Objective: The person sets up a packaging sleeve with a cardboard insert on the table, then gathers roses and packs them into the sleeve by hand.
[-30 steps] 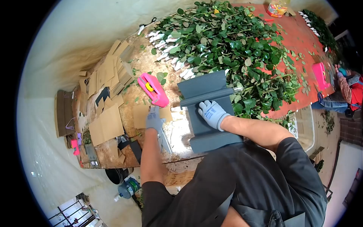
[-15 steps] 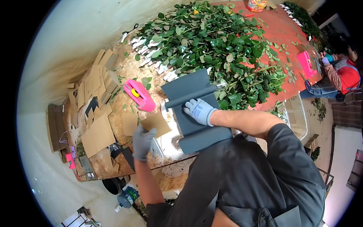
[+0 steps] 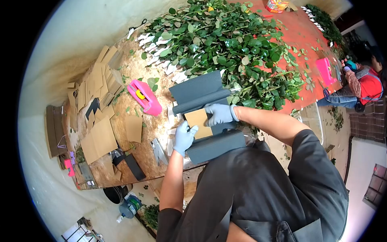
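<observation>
A small tan cardboard piece (image 3: 197, 122) lies over the middle of a dark grey corrugated sheet (image 3: 201, 89), which has raised folds along its length. My left hand (image 3: 185, 139), in a grey glove, grips the cardboard's lower left edge between thumb and fingers. On the opposite edge, my gloved right hand (image 3: 219, 114) holds the cardboard with its thumb over the side; part of its fingers is hidden. The sheet's near end rests against my dark apron (image 3: 242, 173). To the left sits a pink tape dispenser (image 3: 146, 97) with a yellow core.
Leafy stems (image 3: 225, 40) with white-wrapped ends are heaped at the back. Cardboard pieces (image 3: 98, 137) are stacked at left, with scissors (image 3: 144, 21) behind. A clear-sided crate (image 3: 312, 121) stands at right. Farther right, a person in red (image 3: 371, 86) works by another pink dispenser (image 3: 324, 71).
My left hand has carried the cardboard piece rightward onto the dark sheet. My right hand has shifted from pressing on the sheet to the cardboard's right edge.
</observation>
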`<action>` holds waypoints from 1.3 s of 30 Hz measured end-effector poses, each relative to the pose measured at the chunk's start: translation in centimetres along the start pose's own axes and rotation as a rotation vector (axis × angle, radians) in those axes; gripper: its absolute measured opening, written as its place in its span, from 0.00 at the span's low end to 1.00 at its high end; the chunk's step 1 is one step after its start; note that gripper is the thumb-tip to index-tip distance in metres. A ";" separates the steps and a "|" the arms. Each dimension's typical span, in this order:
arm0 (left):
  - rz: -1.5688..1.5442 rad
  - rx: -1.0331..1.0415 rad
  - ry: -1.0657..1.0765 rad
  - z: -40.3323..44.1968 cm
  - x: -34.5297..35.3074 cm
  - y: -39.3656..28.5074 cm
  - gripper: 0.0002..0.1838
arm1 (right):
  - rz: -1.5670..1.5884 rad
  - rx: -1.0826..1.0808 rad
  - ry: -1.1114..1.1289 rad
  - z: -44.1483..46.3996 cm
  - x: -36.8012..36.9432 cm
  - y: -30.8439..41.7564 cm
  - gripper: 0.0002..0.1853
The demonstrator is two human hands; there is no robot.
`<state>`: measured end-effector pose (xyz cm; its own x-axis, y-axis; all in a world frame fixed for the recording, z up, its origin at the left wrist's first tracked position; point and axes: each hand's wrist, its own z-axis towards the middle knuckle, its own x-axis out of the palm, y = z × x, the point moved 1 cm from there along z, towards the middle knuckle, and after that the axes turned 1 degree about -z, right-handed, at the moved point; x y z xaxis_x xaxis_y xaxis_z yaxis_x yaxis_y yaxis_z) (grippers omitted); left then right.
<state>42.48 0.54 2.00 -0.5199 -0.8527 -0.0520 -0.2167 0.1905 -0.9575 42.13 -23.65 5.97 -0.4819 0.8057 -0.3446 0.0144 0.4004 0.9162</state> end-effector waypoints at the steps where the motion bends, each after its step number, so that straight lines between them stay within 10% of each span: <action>1: 0.001 -0.007 -0.001 0.1 -0.1 0.3 0.15 | 0.383 0.257 0.082 0.0 -0.3 0.5 0.17; 13: 0.247 -0.089 -0.193 -1.4 -0.3 -3.2 0.22 | -0.290 0.538 -0.021 1.8 1.1 1.0 0.21; 20: 0.830 -0.072 0.646 -3.6 1.7 -13.3 0.42 | -0.395 0.512 -0.086 2.5 1.6 1.4 0.21; 24: 1.077 -0.167 0.759 -2.4 3.0 -12.8 0.45 | -0.418 0.614 -0.096 2.8 1.8 2.1 0.20; 39: 1.107 -0.007 0.753 -2.3 2.8 -11.2 0.31 | -0.578 0.622 -0.155 2.8 2.8 1.4 0.18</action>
<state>41.50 -2.87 13.21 -0.7483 0.2251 -0.6240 0.6088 0.6065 -0.5113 43.32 -19.63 5.73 -0.4375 0.4337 -0.7877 0.3025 0.8959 0.3253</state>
